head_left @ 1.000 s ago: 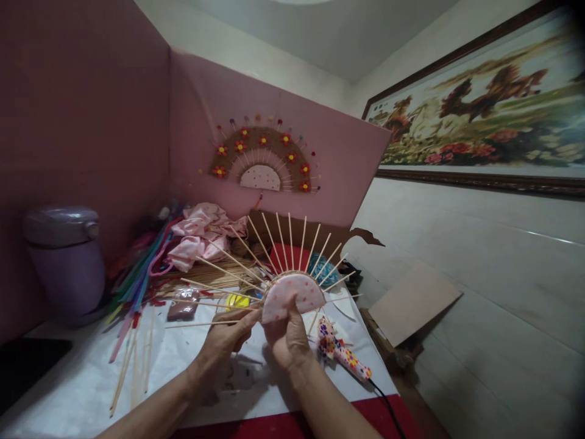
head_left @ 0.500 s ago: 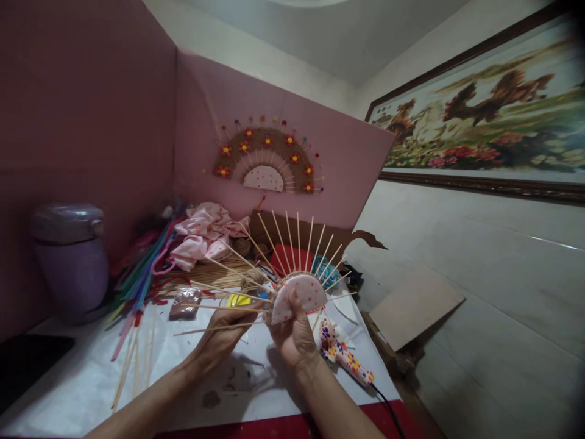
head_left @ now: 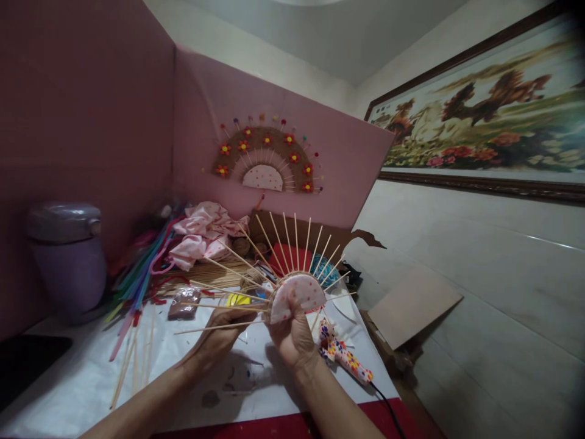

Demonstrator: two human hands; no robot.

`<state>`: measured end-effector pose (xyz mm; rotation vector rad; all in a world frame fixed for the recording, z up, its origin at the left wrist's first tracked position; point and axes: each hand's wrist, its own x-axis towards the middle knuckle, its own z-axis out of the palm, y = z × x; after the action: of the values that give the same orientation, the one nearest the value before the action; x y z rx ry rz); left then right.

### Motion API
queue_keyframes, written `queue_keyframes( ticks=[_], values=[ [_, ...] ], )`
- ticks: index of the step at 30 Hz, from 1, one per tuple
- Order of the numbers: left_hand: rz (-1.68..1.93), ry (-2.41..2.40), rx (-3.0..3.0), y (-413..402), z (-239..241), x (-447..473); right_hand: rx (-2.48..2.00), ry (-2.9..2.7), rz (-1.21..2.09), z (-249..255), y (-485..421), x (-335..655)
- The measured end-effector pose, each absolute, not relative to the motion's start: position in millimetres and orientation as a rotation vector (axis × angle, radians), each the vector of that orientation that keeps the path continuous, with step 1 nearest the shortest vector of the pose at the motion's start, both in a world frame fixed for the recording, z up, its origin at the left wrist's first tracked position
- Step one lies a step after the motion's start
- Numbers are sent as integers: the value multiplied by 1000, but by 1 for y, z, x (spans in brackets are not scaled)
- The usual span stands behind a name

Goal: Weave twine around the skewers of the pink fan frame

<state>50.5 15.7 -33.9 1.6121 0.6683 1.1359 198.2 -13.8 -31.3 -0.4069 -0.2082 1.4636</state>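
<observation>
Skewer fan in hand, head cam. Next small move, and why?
Probably the left hand should seat the lowest left skewer deeper into the dotted half-disc that the right hand pinches. That skewer angles down away from the rest, and its gap looks wider than between the upper skewers.

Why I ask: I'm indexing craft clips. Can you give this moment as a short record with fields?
Right hand: pinches pink white-dotted fabric half-disc from below
Left hand: fingers closed on thin wooden skewers fanning from its left side
Beside right hand: flower-patterned glue gun lying on white table sheet
Behind: crumpled pink cloth, purple lidded container
Pink board: finished brown half-round fan with red flowers
</observation>
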Motion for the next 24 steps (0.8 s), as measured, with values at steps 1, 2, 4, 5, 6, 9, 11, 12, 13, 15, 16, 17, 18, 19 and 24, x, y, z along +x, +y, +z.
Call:
queue_keyframes(
  ticks=[1,2,4,5,6,9,11,12,13,15,16,17,18,19,24],
  values=[
    [1138,668,1596,16,-35,51,-400,-209,1464,-31,-14,198],
    [1143,663,1575,16,-35,51,-392,-207,1467,-31,-14,198],
    [1141,663,1555,17,-36,52,-379,-195,1477,-30,-13,199],
    [1133,678,1561,19,-35,51,-371,-189,1477,-29,-13,200],
    [1135,704,1568,22,-34,50,-361,-187,1476,-29,-13,201],
    [1237,832,1611,35,-28,41,-356,-182,1459,-28,-10,207],
    [1349,896,1700,46,-23,30,-378,-187,1434,-28,-8,211],
    [1381,919,1764,50,-21,24,-393,-193,1418,-28,-7,213],
    [1415,952,1811,55,-19,18,-405,-197,1402,-28,-6,215],
    [1435,1007,1910,60,-14,8,-420,-215,1377,-29,-3,219],
    [1440,1039,1937,61,-12,5,-423,-225,1367,-29,-2,221],
    [1441,1068,1946,62,-10,2,-423,-235,1358,-30,-1,222],
    [1444,1093,1930,62,-8,0,-422,-245,1351,-31,0,224],
    [1444,1107,1897,61,-6,-1,-420,-252,1346,-31,1,224],
    [1464,1030,1670,60,3,0,-419,-246,1325,-32,1,225]
  ],
)
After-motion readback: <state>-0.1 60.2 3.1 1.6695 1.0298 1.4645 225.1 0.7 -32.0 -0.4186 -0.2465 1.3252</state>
